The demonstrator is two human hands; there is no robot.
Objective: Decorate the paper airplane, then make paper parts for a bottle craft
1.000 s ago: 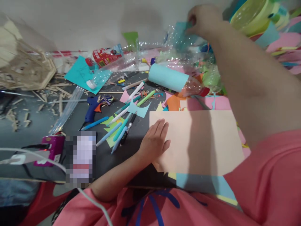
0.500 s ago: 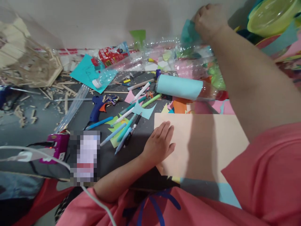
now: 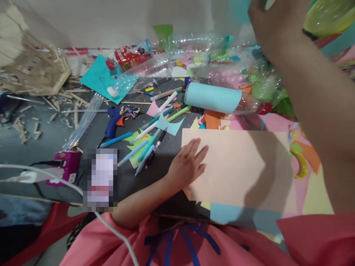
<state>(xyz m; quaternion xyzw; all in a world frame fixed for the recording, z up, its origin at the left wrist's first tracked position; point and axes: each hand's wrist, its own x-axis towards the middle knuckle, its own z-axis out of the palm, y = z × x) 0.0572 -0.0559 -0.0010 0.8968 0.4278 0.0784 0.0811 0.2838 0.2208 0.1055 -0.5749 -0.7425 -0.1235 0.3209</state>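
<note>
My left hand (image 3: 185, 162) lies open on the left part of a peach paper sheet (image 3: 227, 166), fingers spread. At the top right, my right hand (image 3: 277, 22) is raised in front of the wall, blurred and partly cut off by the frame. A blurred piece of teal paper (image 3: 240, 10) shows at its fingertips, and the fingers look closed on it. Below that hand lies a clear plastic bottle with a red cap (image 3: 265, 108), wrapped in light blue paper (image 3: 213, 98). Markers (image 3: 151, 147) and a light blue paper scrap (image 3: 170, 125) are left of the sheet.
A blue glue gun (image 3: 113, 122), a phone (image 3: 101, 179) and a purple power adapter (image 3: 65, 168) sit on the left. Clear bottles (image 3: 146, 75) and paper scraps crowd the back. A yellow tape roll (image 3: 301, 162) lies right of the sheet; a wooden stick structure (image 3: 55, 74) stands far left.
My right hand has moved up and to the right, with the teal paper shifting along with it. More scraps and the yellow tape roll are uncovered. My left hand stays on the peach sheet.
</note>
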